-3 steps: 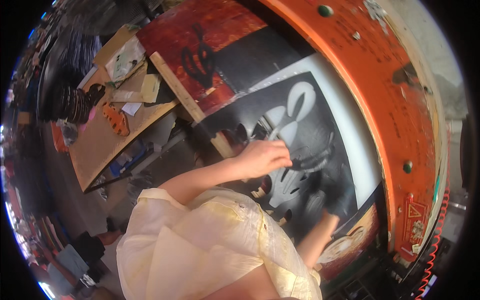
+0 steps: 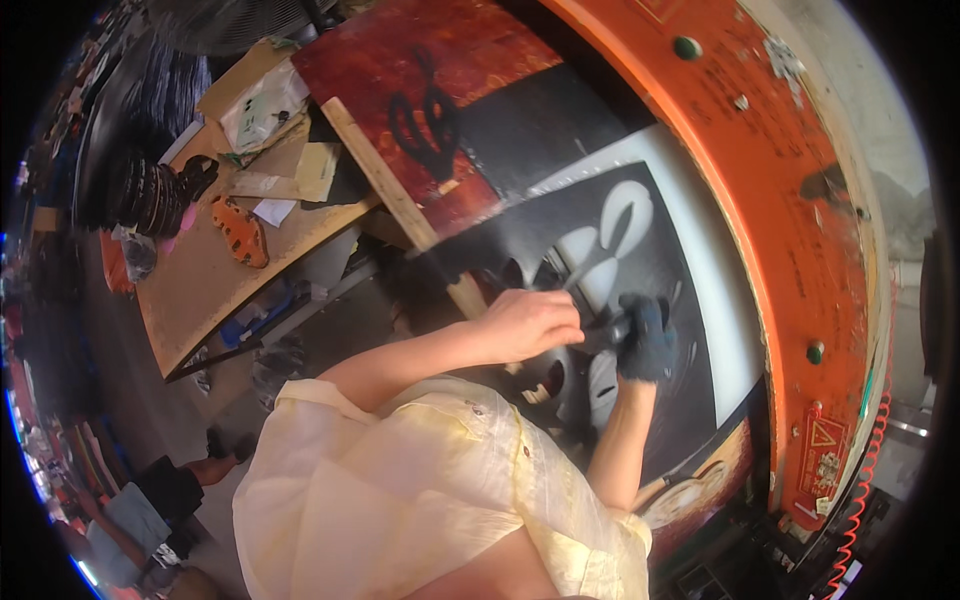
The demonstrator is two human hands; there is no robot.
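Over a black sheet with several shaped holes cut through it, my bare left hand is closed, its fingers curled together. A dark flat piece, seemingly cut from the sheet, shows beside its fingertips. Close to the right of that piece is my right hand in a dark glove, fingers bent toward it; blur and the dark glove hide whether they grip it. White board lies under the sheet and shows through a looped hole beyond my hands.
An orange machine beam curves along the right side. Black looped pieces lie on the red surface at the back. To the left stands a brown table with an orange spotted piece. A person is at lower left.
My gloved right hand has moved up and left, from the sheet's near right edge to beside my left hand. The left hand has stayed nearly in place. The whole view has shifted slightly.
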